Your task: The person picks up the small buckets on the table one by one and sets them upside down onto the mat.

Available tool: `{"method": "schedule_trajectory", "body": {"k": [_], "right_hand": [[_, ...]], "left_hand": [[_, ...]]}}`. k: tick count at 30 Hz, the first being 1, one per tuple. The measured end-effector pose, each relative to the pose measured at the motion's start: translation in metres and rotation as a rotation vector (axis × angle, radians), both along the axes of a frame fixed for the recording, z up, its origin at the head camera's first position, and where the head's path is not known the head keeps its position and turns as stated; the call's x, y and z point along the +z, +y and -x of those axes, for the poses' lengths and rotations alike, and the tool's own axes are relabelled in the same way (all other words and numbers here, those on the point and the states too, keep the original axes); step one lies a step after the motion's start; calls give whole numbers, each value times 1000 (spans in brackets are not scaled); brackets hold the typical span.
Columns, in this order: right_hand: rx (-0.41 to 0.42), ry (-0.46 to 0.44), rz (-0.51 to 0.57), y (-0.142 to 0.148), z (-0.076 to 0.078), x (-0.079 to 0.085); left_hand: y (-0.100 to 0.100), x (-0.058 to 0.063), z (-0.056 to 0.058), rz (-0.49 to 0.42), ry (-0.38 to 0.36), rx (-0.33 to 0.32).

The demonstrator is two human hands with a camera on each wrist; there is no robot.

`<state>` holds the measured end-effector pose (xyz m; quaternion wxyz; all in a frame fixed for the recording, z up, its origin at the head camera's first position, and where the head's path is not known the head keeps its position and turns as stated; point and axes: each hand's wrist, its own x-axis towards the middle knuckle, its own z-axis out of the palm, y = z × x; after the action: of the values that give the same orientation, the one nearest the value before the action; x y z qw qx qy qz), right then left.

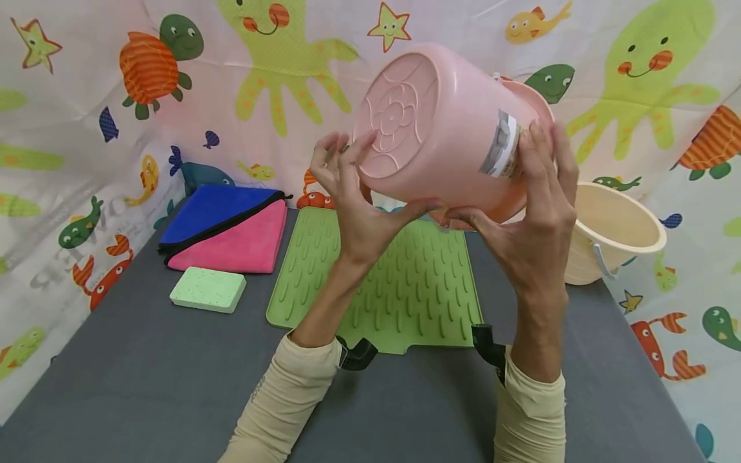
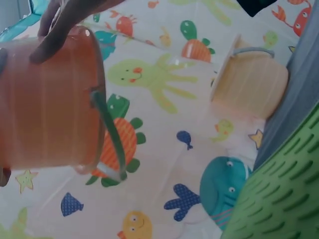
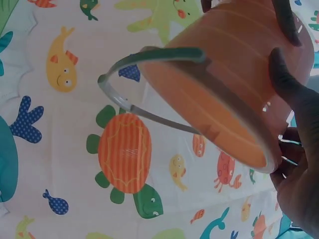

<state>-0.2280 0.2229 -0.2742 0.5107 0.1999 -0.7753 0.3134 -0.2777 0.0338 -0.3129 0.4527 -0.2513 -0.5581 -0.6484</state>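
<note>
A pink bucket (image 1: 457, 128) is held up in the air on its side, its flower-patterned base turned toward the head camera and a paper label on its wall. My left hand (image 1: 361, 215) grips it at the base end, with the thumb along the lower wall. Near the rim end, my right hand (image 1: 538, 218) holds the wall, fingers over the label and thumb underneath. The open mouth and hanging handle (image 3: 149, 114) show in the right wrist view. In the left wrist view the bucket (image 2: 55, 109) fills the left side.
Below the bucket lies a green ridged mat (image 1: 399, 289) on a grey table (image 1: 145, 386). To its left are a folded blue and pink cloth (image 1: 231, 231) and a light green sponge (image 1: 208, 289). A cream bucket (image 1: 619, 218) stands on the right. Patterned sheeting (image 1: 75, 38) surrounds the table.
</note>
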Motion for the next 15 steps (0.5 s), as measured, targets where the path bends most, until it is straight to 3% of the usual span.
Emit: {"method": "schedule_trajectory", "body": {"k": [2, 8, 10, 15], "right_hand": [[10, -8, -1, -1, 1, -1], [-16, -21, -17, -3, 2, -5], [-32, -9, -22, -5, 1, -5], [-14, 25, -12, -14, -2, -7]], "left_hand": [[2, 0, -2, -59, -27, -42], [7, 0, -3, -167, -14, -354], [8, 0, -4, -191, -35, -377], [9, 1, -8, -242, -133, -363]]}}
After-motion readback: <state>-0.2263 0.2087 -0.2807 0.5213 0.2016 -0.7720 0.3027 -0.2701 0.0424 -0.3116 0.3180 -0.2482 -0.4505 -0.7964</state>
